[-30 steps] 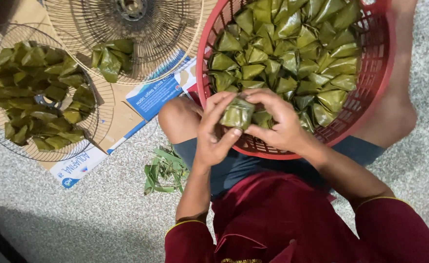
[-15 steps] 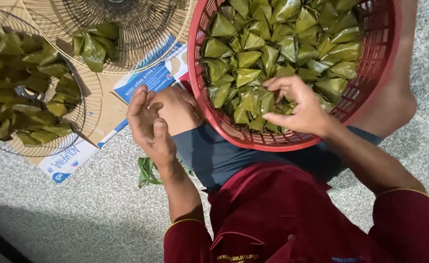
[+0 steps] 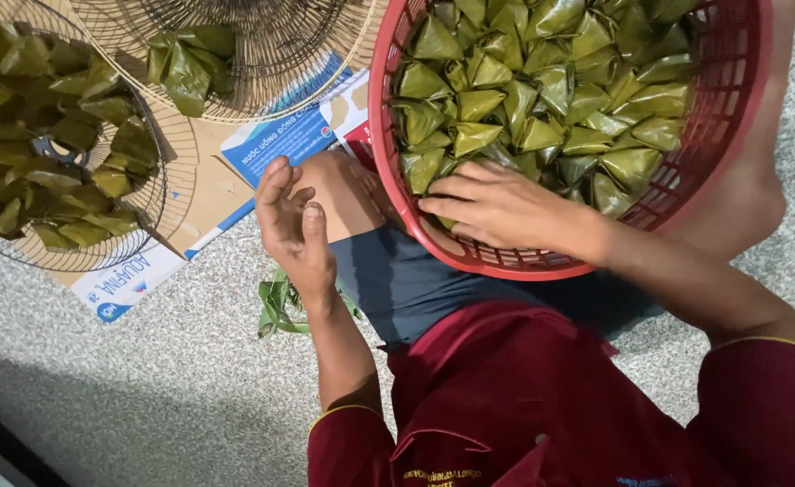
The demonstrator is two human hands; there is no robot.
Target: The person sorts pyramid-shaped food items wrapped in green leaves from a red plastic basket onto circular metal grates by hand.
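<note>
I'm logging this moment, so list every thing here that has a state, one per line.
left hand: open, empty, raised above the knee
right hand: inside the basket, resting on the parcels
red basket: on the lap, tilted, nearly full
leaf parcels: folded shut, piled loosely
left wire rack: covered with parcels
upper wire rack: holds only a few parcels
leaf scraps: loose on the floor

The basket (image 3: 740, 108) is moulded from red plastic lattice with a slight sheen. The parcels (image 3: 542, 90) inside are wrapped in glossy, smooth green leaf. The two round grilles (image 3: 172, 171) are formed of thin metal wire. Flattened cardboard (image 3: 212, 185) with glossy printed paper is seen beneath them. The floor (image 3: 145, 388) is finished in rough, speckled grey stone.
</note>
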